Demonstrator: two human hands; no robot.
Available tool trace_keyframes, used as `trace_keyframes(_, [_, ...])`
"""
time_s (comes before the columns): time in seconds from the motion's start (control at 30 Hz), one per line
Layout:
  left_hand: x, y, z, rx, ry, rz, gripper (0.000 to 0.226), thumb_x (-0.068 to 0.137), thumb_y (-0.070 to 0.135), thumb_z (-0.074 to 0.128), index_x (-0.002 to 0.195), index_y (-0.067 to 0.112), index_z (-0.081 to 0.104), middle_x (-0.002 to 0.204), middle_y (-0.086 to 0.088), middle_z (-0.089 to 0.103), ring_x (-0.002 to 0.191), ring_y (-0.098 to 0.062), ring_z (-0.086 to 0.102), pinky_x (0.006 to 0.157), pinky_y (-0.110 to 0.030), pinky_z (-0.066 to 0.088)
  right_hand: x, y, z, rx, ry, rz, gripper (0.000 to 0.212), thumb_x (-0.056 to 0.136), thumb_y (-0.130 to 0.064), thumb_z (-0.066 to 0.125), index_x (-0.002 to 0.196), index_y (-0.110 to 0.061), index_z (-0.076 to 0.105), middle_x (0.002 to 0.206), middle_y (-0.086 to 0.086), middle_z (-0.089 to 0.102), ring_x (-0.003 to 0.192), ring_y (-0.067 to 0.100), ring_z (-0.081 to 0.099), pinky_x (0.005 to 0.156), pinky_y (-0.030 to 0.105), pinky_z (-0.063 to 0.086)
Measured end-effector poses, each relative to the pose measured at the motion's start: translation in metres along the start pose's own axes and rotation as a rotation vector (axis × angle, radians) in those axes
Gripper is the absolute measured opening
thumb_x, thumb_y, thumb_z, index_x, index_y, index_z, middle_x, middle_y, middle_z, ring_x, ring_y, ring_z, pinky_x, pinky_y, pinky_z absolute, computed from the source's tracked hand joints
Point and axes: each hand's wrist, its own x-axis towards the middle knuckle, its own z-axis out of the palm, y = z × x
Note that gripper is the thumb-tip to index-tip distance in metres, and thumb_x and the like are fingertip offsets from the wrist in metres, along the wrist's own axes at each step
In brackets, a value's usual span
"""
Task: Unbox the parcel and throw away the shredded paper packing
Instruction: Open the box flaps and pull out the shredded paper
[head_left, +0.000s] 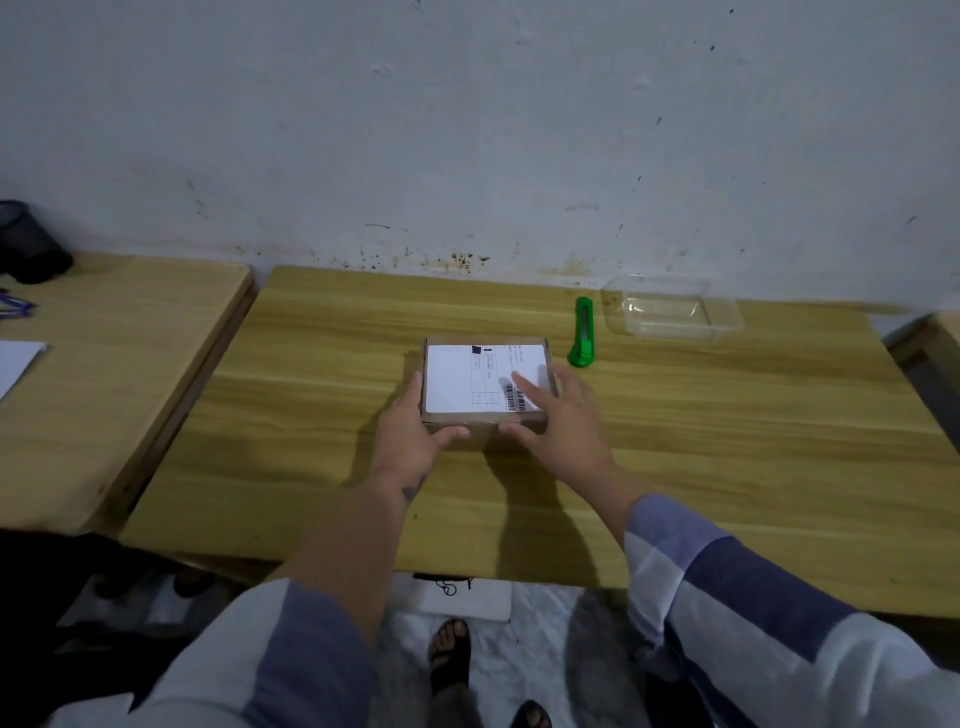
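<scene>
A small brown cardboard parcel (457, 379) with a white shipping label on top lies flat near the middle of the wooden table (727, 441). Its flaps are closed. My left hand (410, 441) grips the parcel's left side and front edge, thumb against the front face. My right hand (558, 426) is at the parcel's right front corner, with the index finger resting on the label near the barcode and the thumb at the front edge. No shredded paper is visible.
A green utility knife (583, 332) lies just right of the parcel's far corner. A clear plastic tray (675, 312) stands at the back right by the wall. A second table (104, 374) at the left holds a dark mesh cup (31, 244) and paper.
</scene>
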Motion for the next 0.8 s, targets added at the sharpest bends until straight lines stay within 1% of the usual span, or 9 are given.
trace_keyframes(0.1, [-0.002,-0.001,0.001,-0.013,0.031,0.004,0.1,0.067,0.021,0.085,0.149,0.023,0.028,0.142,0.0,0.05,0.13,-0.018,0.047,0.106,-0.03,0.04,0.007,-0.005,0.001,-0.117,-0.039,-0.129,0.059,0.082,-0.055,0.059,0.136,-0.04,0.044,0.157,0.004,0.024,0.147,0.025,0.014,0.119,0.044,0.016])
trace_keyframes(0.13, [-0.003,0.0,0.002,-0.012,0.043,0.006,0.099,0.068,0.02,0.084,0.15,0.022,0.028,0.143,-0.001,0.049,0.131,-0.018,0.046,0.104,-0.028,0.039,0.01,-0.005,0.002,-0.13,-0.058,-0.149,0.056,0.083,-0.054,0.058,0.135,-0.04,0.045,0.157,0.004,0.025,0.147,0.024,0.014,0.119,0.044,0.016])
trace_keyframes(0.27, [-0.006,0.001,0.004,-0.018,0.075,0.024,0.095,0.07,0.019,0.083,0.148,0.022,0.029,0.145,-0.002,0.048,0.134,-0.019,0.043,0.107,-0.033,0.04,0.015,-0.005,0.005,-0.127,-0.074,-0.175,0.047,0.086,-0.049,0.056,0.131,-0.039,0.051,0.153,0.002,0.035,0.145,0.022,0.022,0.117,0.044,0.022])
trace_keyframes(0.43, [-0.004,0.001,0.003,-0.021,0.07,0.008,0.095,0.069,0.024,0.084,0.148,0.023,0.03,0.144,0.001,0.049,0.133,-0.018,0.044,0.107,-0.032,0.041,0.019,-0.006,0.004,-0.094,-0.054,-0.189,0.035,0.089,-0.044,0.055,0.122,-0.037,0.061,0.143,-0.002,0.049,0.14,0.025,0.03,0.112,0.043,0.031])
trace_keyframes(0.5, [-0.005,0.001,0.002,-0.012,0.066,0.018,0.097,0.068,0.028,0.084,0.148,0.023,0.03,0.142,0.001,0.051,0.132,-0.018,0.046,0.106,-0.032,0.041,0.018,-0.008,0.003,-0.06,-0.028,-0.191,0.03,0.09,-0.04,0.056,0.117,-0.033,0.066,0.137,-0.003,0.055,0.138,0.027,0.035,0.109,0.042,0.035])
trace_keyframes(0.6, [-0.007,0.004,0.0,0.015,0.046,0.041,0.093,0.069,0.032,0.083,0.147,0.026,0.032,0.135,0.002,0.058,0.125,-0.017,0.053,0.102,-0.03,0.044,0.017,-0.011,0.001,0.018,0.086,-0.215,0.025,0.088,-0.034,0.06,0.109,-0.027,0.072,0.125,0.0,0.066,0.128,0.03,0.048,0.103,0.041,0.043])
trace_keyframes(0.67, [-0.008,0.004,-0.001,0.018,0.029,0.058,0.092,0.068,0.038,0.082,0.145,0.03,0.033,0.131,0.003,0.06,0.121,-0.016,0.056,0.101,-0.037,0.048,0.018,-0.014,-0.001,0.062,0.176,-0.239,0.022,0.086,-0.033,0.064,0.103,-0.024,0.074,0.116,0.002,0.071,0.118,0.03,0.057,0.098,0.042,0.048])
trace_keyframes(0.73, [-0.011,0.004,0.0,0.028,0.038,0.081,0.092,0.07,0.046,0.078,0.146,0.032,0.029,0.138,0.005,0.054,0.127,-0.016,0.051,0.102,-0.042,0.047,0.018,-0.014,-0.005,0.072,0.216,-0.241,0.022,0.084,-0.034,0.065,0.101,-0.023,0.075,0.115,0.004,0.069,0.115,0.028,0.057,0.097,0.04,0.048])
trace_keyframes(0.8, [-0.019,0.009,-0.001,0.008,0.092,0.114,0.083,0.08,0.045,0.069,0.149,0.032,0.024,0.144,0.011,0.046,0.129,-0.011,0.046,0.103,-0.034,0.044,0.016,-0.013,-0.01,0.079,0.185,-0.205,0.029,0.083,-0.037,0.067,0.107,-0.022,0.073,0.124,0.006,0.062,0.123,0.027,0.049,0.103,0.039,0.043])
